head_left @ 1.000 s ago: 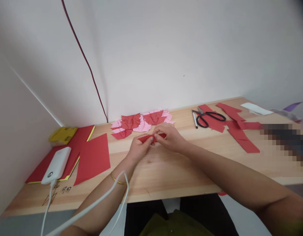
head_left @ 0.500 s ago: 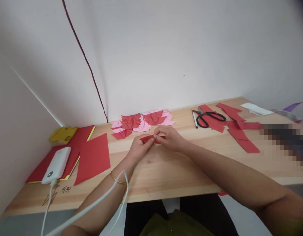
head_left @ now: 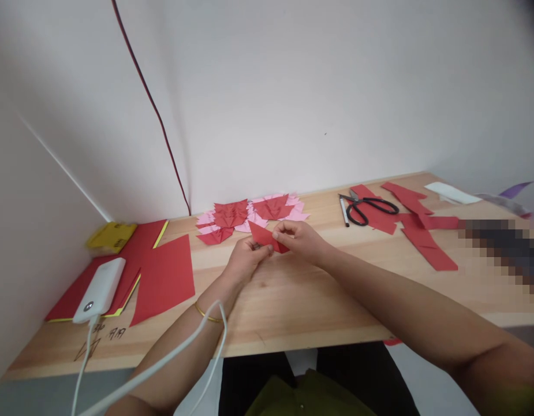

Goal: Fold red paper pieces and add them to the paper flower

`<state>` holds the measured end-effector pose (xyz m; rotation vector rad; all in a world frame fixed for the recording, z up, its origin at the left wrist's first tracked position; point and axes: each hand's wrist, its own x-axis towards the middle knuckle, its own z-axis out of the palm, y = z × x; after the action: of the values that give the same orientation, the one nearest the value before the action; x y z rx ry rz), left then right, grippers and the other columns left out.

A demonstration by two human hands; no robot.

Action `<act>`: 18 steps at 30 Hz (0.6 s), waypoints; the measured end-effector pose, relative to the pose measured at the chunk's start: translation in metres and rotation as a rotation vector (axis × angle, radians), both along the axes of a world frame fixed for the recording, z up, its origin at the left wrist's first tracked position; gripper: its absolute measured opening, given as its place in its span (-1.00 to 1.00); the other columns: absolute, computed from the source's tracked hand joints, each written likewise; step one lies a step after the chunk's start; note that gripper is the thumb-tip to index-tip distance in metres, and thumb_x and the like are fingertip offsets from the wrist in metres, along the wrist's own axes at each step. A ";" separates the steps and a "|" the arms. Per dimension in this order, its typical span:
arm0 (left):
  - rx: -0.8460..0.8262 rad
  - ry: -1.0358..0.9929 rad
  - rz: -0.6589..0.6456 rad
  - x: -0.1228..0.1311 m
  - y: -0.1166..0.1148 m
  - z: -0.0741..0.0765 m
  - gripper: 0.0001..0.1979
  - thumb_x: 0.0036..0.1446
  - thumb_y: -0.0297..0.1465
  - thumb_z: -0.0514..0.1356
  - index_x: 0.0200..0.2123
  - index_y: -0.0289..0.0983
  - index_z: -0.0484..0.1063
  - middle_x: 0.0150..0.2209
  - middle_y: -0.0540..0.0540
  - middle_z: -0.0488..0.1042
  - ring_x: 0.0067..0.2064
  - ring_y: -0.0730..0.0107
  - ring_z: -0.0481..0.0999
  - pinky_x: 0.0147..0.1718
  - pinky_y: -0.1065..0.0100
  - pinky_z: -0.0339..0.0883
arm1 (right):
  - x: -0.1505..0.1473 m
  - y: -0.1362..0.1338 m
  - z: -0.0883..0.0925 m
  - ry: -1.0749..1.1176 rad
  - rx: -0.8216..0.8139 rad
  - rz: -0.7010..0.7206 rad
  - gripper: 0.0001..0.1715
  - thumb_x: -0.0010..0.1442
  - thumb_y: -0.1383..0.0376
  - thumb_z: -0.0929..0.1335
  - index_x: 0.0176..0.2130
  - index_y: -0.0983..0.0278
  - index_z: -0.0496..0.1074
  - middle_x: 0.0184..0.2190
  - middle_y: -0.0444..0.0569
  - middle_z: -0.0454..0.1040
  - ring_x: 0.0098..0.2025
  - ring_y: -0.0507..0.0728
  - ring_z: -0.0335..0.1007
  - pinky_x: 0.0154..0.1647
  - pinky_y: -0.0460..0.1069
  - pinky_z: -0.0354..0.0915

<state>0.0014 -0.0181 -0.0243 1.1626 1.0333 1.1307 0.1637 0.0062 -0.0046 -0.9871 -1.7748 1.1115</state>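
Note:
A small piece of folded red paper (head_left: 263, 236) is held between both hands above the middle of the wooden table. My left hand (head_left: 246, 257) pinches its lower edge, thumb in front. On its right side, my right hand (head_left: 298, 240) grips it between thumb and fingertips. One pointed corner of the paper stands up at the left. Just behind it lie several folded red pieces (head_left: 231, 214) and pink pieces (head_left: 299, 212) in a cluster near the wall.
Black-handled scissors (head_left: 362, 207), a pen (head_left: 344, 211) and red scraps (head_left: 429, 247) lie at the right. On the left are red sheets (head_left: 165, 280), a yellow packet (head_left: 113, 237) and a white power bank (head_left: 100, 290), its cable crossing my left forearm.
The red paper, low and narrow between the fingers before, now shows a wider face with a corner pointing up. The fingers of both hands have shifted slightly on it.

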 end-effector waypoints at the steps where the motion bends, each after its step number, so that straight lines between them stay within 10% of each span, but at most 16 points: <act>1: -0.012 -0.008 -0.002 0.000 0.000 0.000 -0.82 -0.17 -0.41 0.32 -0.41 -0.34 0.49 -0.50 -0.01 0.48 -0.48 0.51 0.38 -0.42 0.43 0.22 | 0.000 0.000 -0.001 0.006 -0.001 0.000 -0.82 0.06 0.22 0.30 -0.47 0.29 0.35 -0.55 -0.14 0.37 -0.50 0.00 0.26 -0.46 -0.10 0.21; 18: -0.090 -0.100 -0.011 -0.001 0.002 -0.001 -0.82 -0.21 -0.40 0.34 -0.49 -0.38 0.46 -0.58 -0.01 0.40 -0.53 0.53 0.33 -0.43 0.40 0.28 | 0.004 0.004 -0.002 -0.019 0.103 0.049 -0.61 0.23 0.12 0.18 -0.48 0.28 0.35 -0.47 -0.12 0.39 -0.40 0.04 0.29 -0.33 -0.06 0.23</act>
<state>0.0005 -0.0160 -0.0257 1.0289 0.9893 1.1115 0.1682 0.0100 -0.0069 -0.8994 -1.8612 1.0331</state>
